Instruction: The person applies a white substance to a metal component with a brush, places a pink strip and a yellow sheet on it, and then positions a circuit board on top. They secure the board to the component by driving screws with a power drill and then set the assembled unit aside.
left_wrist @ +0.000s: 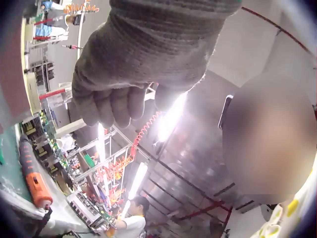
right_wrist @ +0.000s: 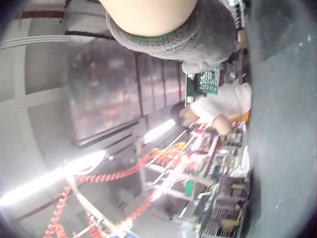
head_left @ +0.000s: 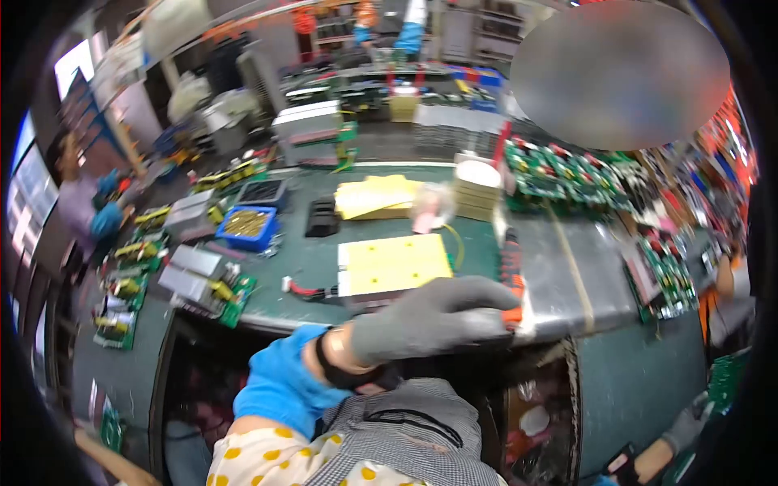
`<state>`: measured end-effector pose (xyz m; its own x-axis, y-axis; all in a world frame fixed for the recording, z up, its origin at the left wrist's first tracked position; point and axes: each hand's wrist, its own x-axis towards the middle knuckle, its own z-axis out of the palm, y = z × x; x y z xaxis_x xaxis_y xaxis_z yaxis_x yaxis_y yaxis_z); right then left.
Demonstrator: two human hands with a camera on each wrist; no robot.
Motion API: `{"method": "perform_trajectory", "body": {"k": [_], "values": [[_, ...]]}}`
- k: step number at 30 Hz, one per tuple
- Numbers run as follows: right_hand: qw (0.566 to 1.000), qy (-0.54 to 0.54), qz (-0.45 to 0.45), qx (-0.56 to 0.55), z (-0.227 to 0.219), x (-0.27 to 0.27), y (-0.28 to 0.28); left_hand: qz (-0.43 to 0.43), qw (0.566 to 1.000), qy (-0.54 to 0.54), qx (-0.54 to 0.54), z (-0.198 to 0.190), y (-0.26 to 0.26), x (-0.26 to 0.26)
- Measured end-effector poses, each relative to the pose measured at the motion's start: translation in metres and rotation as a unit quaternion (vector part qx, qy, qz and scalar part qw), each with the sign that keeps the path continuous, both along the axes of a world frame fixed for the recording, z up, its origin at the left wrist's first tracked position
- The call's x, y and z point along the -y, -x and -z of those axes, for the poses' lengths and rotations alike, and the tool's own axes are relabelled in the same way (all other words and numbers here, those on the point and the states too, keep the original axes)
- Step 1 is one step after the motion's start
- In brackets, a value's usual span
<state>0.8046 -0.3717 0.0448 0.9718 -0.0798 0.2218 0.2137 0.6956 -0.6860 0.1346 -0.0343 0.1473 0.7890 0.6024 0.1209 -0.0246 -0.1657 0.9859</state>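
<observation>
My left hand [head_left: 438, 320], in a grey glove below a blue sleeve, stretches across the bench's front edge. Its fingers point toward an orange and black power screwdriver [head_left: 511, 279]. In the left wrist view the fingers [left_wrist: 119, 106] hang loosely bent, with nothing in them. Behind that hand lies a yellow-topped block [head_left: 395, 263] with a red and black cable at its left. Far to the lower right, my gloved right hand [head_left: 689, 425] holds a green circuit board [right_wrist: 208, 82] by its edge; the glove hides part of the grip.
A blue bin [head_left: 247, 227] of small brass-coloured parts sits at the left, near circuit boards with grey heat sinks [head_left: 194, 275]. Yellow sheets [head_left: 377, 197] and a round stack [head_left: 476, 190] stand farther back. More green boards [head_left: 559, 174] crowd the right. Other people work around the bench.
</observation>
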Motion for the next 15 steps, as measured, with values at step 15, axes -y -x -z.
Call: {"method": "perform_trajectory", "body": {"k": [15], "values": [[0.693, 0.015, -0.696, 0.186, -0.086, -0.295, 0.544, -0.061, 0.941, 0.092, 0.319, 0.008, 0.029, 0.004]]}}
